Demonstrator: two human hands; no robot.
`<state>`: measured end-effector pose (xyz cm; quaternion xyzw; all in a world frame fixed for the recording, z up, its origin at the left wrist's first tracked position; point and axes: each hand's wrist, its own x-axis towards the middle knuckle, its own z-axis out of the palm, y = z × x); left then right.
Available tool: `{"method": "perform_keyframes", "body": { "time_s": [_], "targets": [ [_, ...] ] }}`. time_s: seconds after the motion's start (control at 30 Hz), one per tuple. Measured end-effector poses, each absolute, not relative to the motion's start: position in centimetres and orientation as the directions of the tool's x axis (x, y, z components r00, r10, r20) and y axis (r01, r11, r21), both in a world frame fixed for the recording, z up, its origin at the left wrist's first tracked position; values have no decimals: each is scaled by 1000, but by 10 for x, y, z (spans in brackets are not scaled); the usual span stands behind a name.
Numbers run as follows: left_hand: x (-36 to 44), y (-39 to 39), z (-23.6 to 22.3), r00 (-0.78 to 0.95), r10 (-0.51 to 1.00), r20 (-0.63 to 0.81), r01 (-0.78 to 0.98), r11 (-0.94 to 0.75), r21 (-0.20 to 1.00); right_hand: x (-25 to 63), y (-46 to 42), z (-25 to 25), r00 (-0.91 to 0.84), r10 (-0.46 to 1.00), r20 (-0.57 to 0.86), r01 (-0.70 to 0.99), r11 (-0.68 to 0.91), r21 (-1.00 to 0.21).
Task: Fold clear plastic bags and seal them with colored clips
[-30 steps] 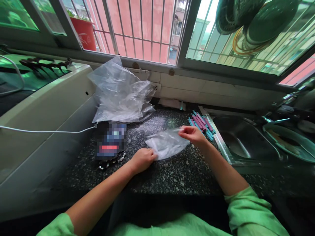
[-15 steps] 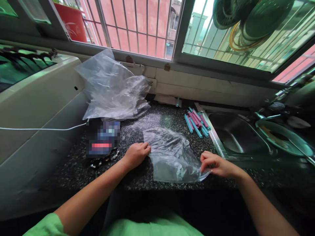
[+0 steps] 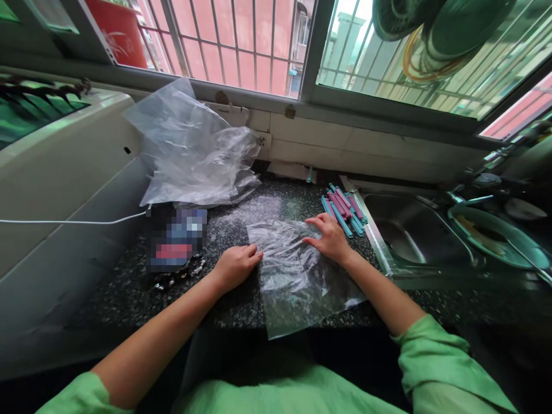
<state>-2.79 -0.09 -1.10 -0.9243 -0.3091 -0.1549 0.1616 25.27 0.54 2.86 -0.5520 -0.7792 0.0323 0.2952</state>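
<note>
Pinching a crinkled clear plastic bag (image 3: 293, 287) on the speckled black counter (image 3: 237, 307), the left hand (image 3: 235, 267) stays; the right hand (image 3: 331, 238), fingers parted, has released its lower corner.

Sink (image 3: 399, 241), red pot (image 3: 118, 34), white cable (image 3: 86, 222)

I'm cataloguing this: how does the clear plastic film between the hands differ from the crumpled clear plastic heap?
The clear plastic film lies mostly flat; the crumpled clear plastic heap rises in folds. The film overhangs the front of the black speckled counter; the heap sits at the back. Both are clear and wrinkled.
</note>
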Motion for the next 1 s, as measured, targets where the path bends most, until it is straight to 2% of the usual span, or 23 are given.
{"method": "perform_keyframes", "body": {
  "time_s": [0.07, 0.23, 0.33, 0.43, 0.53, 0.7, 0.8, 1.0],
  "targets": [
    [-29, 0, -12, 765, 508, 396, 615, -758, -217, 245, 24, 20, -211, 881, 423, 832, 389, -396],
    [-30, 3, -14, 760, 462, 457, 600, -769, -221, 256, 64, 8, 21, 944, 330, 760, 200, -619],
    [-31, 5, -13, 755, 458, 469, 604, -764, -226, 268, 78, 5, 80, 947, 310, 760, 144, -634],
    [-31, 6, -11, 754, 504, 422, 623, -753, -213, 278, 85, 3, 108, 949, 296, 767, 110, -632],
    [-32, 6, -10, 719, 557, 416, 663, -730, -167, 283, 88, 3, 108, 956, 271, 781, 87, -618],
    [-34, 5, -12, 582, 579, 571, 740, -668, -77, 286, 93, 11, 55, 972, 231, 825, 86, -558],
    [-34, 6, -12, 510, 571, 643, 757, -653, -20, 280, 98, 20, 7, 976, 217, 869, 101, -484],
    [-38, 11, -12, 426, 635, 644, 827, -562, 8, 241, 117, 38, -217, 970, 112, 922, 241, -302]
  ]
}}
